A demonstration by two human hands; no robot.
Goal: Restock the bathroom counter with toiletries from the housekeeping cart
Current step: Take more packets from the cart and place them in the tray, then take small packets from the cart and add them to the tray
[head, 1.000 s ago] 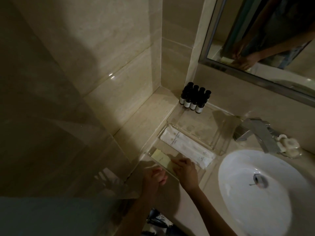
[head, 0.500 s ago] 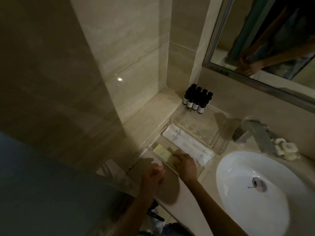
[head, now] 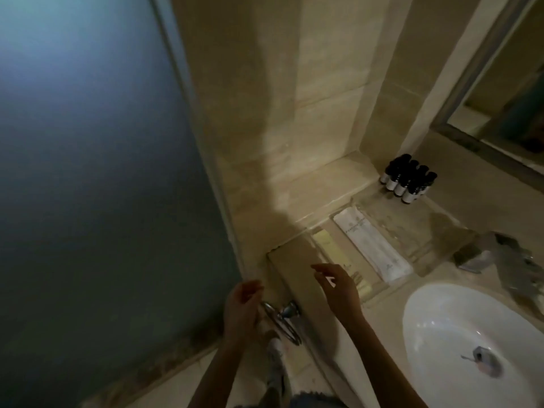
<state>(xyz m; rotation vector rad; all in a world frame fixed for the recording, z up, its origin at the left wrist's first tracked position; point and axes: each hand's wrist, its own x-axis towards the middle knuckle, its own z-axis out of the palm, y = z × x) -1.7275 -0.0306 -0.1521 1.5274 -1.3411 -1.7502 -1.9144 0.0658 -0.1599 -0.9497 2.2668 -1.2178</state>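
Toiletries laid out on the beige stone counter (head: 294,260), both hands empty over its near edge.

A pale yellow flat packet (head: 332,254) and a long white paper sachet (head: 374,245) lie side by side in a clear shallow tray (head: 412,231). Small dark bottles with white labels (head: 407,179) stand clustered in the back corner, well apart from the white round basin (head: 441,334). The right hand (head: 338,287) hovers just beside the packet's near end, fingers loosely curled round nothing. The left hand (head: 241,307), equally slack and empty, hangs by a chrome towel ring (head: 282,319) below the counter's edge. The likely risk is that a careless sweep of the right hand knocks the packet askew, or the left hand snags the ring. The dim light makes either more probable.
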